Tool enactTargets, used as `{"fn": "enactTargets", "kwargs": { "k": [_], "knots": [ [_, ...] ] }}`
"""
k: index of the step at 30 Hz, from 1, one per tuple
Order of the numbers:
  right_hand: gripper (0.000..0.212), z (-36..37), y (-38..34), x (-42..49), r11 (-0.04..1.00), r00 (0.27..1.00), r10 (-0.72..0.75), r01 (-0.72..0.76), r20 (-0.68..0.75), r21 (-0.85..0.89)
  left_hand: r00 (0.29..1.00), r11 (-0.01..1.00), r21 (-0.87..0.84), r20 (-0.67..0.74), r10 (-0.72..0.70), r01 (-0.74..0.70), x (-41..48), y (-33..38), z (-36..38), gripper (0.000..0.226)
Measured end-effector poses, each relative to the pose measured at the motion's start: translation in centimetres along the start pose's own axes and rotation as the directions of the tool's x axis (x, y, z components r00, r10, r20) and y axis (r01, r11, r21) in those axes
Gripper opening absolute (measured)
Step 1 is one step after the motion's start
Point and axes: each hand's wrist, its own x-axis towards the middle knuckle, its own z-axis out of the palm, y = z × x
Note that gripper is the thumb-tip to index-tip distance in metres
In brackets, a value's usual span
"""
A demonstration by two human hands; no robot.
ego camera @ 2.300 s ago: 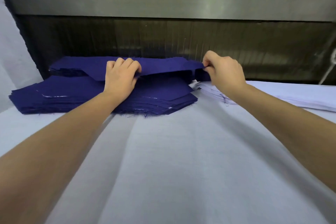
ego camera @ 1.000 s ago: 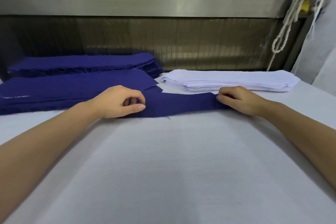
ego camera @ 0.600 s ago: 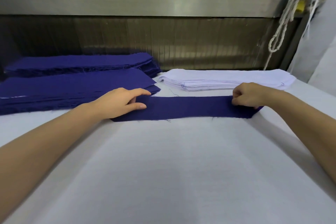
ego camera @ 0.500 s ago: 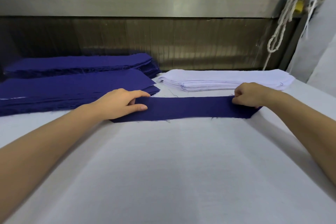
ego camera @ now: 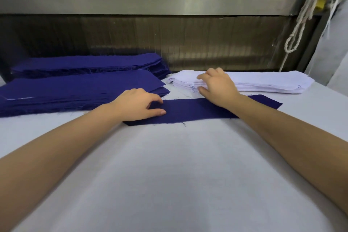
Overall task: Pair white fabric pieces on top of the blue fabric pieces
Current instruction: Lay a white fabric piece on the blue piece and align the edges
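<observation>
Nearest, the white-covered worktop [ego camera: 169, 175] carries one blue strip [ego camera: 188, 111] lying flat. The left hand [ego camera: 137, 105] rests on the strip's left end, its grip relaxed and the thumb flat on the cloth. Just beyond, the right hand [ego camera: 218, 86] pinches the left end of the white stack [ego camera: 263, 83], fingers on top and thumb at the near edge. Two blue stacks [ego camera: 75, 88] lie to the left of the white one.

The table [ego camera: 169, 175], spread with a pale cloth, carries a single blue strip [ego camera: 197, 111] lying flat across it. Behind, on the left, sit the nearer blue stack [ego camera: 66, 92] and the farther blue stack [ego camera: 84, 64] (edges frayed); right of them lies the white stack [ego camera: 263, 83].
</observation>
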Motion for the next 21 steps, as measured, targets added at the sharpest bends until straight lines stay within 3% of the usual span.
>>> {"fn": "enactTargets", "kwargs": {
  "k": [8,14,21],
  "knots": [
    [0.027,1.3,-3.6,4.5,0.984,0.999,0.026,-0.02,0.03,-0.177,1.0,1.0,-0.013,0.019,0.003,-0.003,0.7,0.4,-0.1,0.044],
    [0.013,1.5,-3.8,5.3,0.985,1.0,0.014,-0.014,-0.004,-0.171,0.998,0.998,-0.064,0.057,0.033,-0.029,0.9,0.4,-0.2,0.042],
    [0.017,1.6,-3.7,5.7,0.986,1.0,0.018,-0.018,-0.005,-0.168,0.997,0.997,-0.071,0.076,0.025,-0.02,1.0,0.5,-0.4,0.041]
  ]
}}
